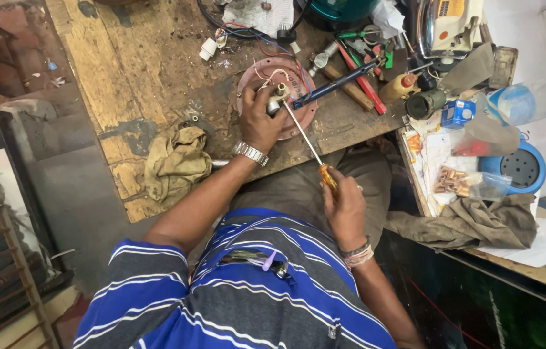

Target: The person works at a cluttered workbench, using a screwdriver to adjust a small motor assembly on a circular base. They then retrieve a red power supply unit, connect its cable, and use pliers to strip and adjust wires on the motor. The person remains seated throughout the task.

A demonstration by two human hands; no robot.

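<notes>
Screwdriver (304, 137) tip hidden behind left hand (261, 119), handle buried in right hand (345, 210)

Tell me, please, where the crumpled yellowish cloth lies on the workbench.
In the head view, the crumpled yellowish cloth lies on the wooden workbench near its front edge, just left of the left hand and its forearm, below-left of the round reddish plate.

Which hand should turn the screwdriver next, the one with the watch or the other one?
Probably the right hand: it already grips the orange handle of the screwdriver, whose tip meets the small metal part. The left hand, the one with the watch, is busy holding that part over the round reddish plate.
</notes>
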